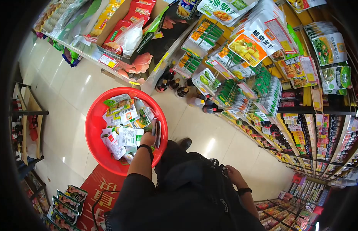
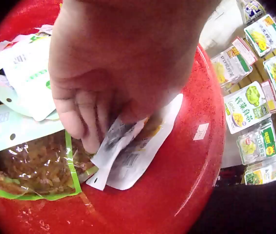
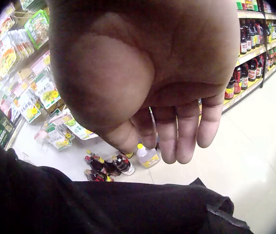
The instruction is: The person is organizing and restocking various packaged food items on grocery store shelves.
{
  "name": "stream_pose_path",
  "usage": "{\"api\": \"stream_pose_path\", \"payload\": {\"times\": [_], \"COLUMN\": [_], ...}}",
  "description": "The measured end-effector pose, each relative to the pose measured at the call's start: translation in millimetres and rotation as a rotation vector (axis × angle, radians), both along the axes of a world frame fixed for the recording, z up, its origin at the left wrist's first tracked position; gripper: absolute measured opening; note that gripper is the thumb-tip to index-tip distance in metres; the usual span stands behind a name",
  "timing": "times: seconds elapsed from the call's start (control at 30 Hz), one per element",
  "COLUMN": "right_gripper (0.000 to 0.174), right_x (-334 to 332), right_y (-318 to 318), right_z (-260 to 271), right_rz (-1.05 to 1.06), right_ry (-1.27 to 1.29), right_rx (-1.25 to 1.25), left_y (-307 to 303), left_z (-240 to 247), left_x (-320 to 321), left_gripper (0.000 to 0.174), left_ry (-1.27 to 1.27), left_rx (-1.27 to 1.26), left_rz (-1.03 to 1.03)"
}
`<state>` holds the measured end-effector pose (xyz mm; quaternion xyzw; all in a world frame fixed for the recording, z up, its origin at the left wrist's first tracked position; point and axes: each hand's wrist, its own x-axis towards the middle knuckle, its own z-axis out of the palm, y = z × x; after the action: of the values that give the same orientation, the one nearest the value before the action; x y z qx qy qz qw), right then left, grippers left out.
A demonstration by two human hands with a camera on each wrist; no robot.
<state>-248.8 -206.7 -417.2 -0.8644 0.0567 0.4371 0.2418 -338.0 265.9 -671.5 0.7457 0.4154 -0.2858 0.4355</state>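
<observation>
With white packaging (image 2: pixel 143 161) pinched in curled left fingers (image 2: pixel 70 122), inside the red basin (image 1: pixel 95 140) near its wall, grip firmly without crushing and steer clear of the heaped packets (image 1: pixel 129 136) alongside, with right fingers (image 3: pixel 186 131) loose, holding nothing, well apart

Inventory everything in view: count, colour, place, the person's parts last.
Plastic tub: one, red, on floor.
Loose food pouches: many, mostly white, in tub.
Held pouch: one or more, white, in tub.
Hanging vegetable packets: many, white and green, on rack.
Floor bottles: several, mostly dark, near rack.
Carton: one, brown inside, on counter.
Small packets: several, red, in carton.
Can: one, blue, on counter.
Shelf bottles: many, dark, on shelves.
Shoe: one, dark, on floor.
Left hand: one, gripping held pouch.
Right hand: one, beside body.
</observation>
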Motion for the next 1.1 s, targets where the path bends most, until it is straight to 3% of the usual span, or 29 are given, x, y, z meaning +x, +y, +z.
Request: {"api": "stream_pose_path", "payload": {"times": [0.23,0.3,0.37,0.43,0.47,0.53,0.6,0.67,0.77,0.83,0.87,0.97,1.1], "right_gripper": [0.039,0.039,0.039,0.041,0.046,0.069,0.078,0.070,0.062,0.048,0.039,0.036,0.039], "right_x": [-1.2,0.7,7.9,24.2,34.5,54.5,71.8,80.5,101.6,101.2,95.1,92.0,90.8], "right_y": [-2.9,4.6,20.5,48.5,59.1,107.6,157.7,202.4,236.0,231.8,231.1,216.5,199.2], "right_z": [-3.4,2.1,7.8,22.5,25.2,53.3,78.6,104.1,126.1,123.4,119.3,129.7,136.9], "right_rz": [0.070,0.096,0.138,0.166,0.217,0.247,0.537,0.579,0.880,0.570,0.239,-0.196,-0.252], "right_ry": [-0.058,-0.069,-0.138,-0.201,-0.261,-0.293,-0.705,-0.864,-1.047,-0.800,-0.636,-0.404,-0.345], "right_rx": [-0.035,-0.031,-0.004,-0.012,0.087,0.124,0.201,0.280,0.353,0.628,0.765,0.947,0.913], "left_y": [44.9,67.3,86.0,103.0,103.4,90.2,67.4,38.5,-12.2,-27.6,-29.5,-27.5,-20.1], "left_z": [39.5,45.1,100.3,136.3,159.8,210.9,254.5,280.5,302.7,324.0,327.6,323.2,313.8], "left_x": [-2.7,-10.5,-4.3,5.6,14.5,37.8,63.0,83.7,111.6,121.5,124.3,124.6,120.3], "left_gripper": [0.028,0.024,0.023,0.023,0.022,0.022,0.023,0.027,0.028,0.034,0.037,0.036,0.035], "left_ry": [-0.159,-0.318,-0.443,-0.495,-0.560,-0.652,-0.711,-0.727,-0.803,-0.839,-0.876,-0.917,-0.932], "left_rx": [0.217,0.334,0.306,0.126,-0.078,-0.404,-0.648,-0.746,-0.964,-1.332,-1.320,-1.204,-0.994], "left_rz": [0.025,0.028,0.072,0.028,0.126,0.250,0.305,0.220,0.004,0.088,0.127,0.290,0.297]}}
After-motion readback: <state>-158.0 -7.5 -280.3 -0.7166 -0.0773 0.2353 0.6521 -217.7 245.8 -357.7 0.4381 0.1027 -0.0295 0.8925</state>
